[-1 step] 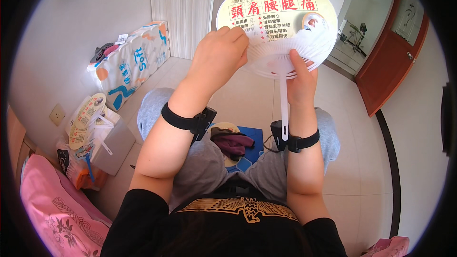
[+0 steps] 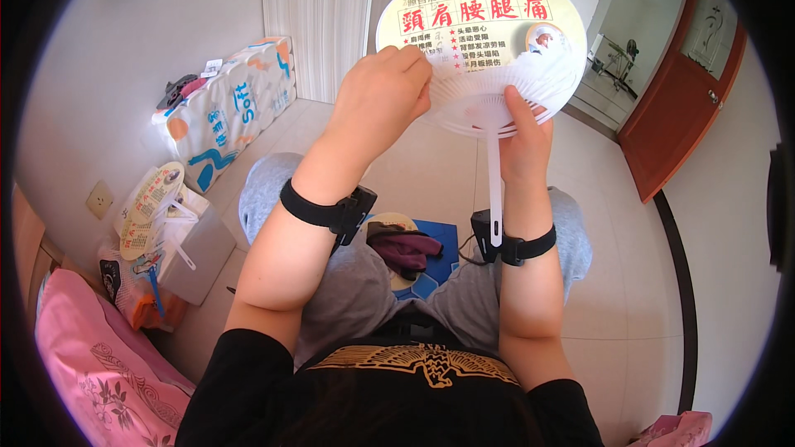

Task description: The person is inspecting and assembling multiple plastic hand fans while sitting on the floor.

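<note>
An oval plastic hand fan [image 2: 489,25] is raised in front of me, its white handle hanging downward. Yellow printed paper covers its upper part. Lower down, white ribs show below a ragged paper edge. My right hand [image 2: 527,145] grips the fan low on its right side, thumb on the front and fingers behind. At the lower left rim my left hand [image 2: 383,99] is closed, pinching at the fan's paper; its fingertips are partly hidden by the hand itself. Both wrists wear black straps with small boxes.
Between my knees, dark and maroon cloth [image 2: 406,250] lies over a blue box [image 2: 439,236] and another round fan. More fans [image 2: 149,211] lean by a grey box [image 2: 199,252] at left. A large wrapped pack [image 2: 232,112] stands by the wall, pink fabric [image 2: 99,364] lies near left, and a brown door [image 2: 683,108] stands ajar.
</note>
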### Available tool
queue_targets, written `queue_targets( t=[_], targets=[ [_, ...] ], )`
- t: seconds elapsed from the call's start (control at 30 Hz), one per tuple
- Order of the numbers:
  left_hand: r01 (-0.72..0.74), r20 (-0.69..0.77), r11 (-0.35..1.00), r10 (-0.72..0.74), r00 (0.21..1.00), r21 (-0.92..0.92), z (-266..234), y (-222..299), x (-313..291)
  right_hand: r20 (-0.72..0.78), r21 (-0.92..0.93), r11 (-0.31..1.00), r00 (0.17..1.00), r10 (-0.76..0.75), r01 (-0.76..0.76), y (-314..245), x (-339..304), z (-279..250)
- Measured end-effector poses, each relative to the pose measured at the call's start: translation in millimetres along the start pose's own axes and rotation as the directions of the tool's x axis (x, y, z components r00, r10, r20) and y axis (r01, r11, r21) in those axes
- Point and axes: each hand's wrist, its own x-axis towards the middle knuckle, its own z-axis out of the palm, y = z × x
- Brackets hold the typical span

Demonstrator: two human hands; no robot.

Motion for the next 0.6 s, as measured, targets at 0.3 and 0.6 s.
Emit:
queue_targets(
  t=[0.3, 0.6],
  targets=[
    [0.049, 0.004, 0.977, -0.05, 0.999, -0.208, -7.7, -3.8, -2.2, -0.016, 0.127, 0.99, 0.998, 0.06, -0.058, -5.8, 0.8, 0.4],
    [0.024, 0.084, 0.99, -0.013, 0.996, -0.137, -8.7, -0.1, -4.1, -0.011, 0.092, 0.995, 0.999, 0.044, -0.043, -4.5, -1.5, 3.2]
  ],
)
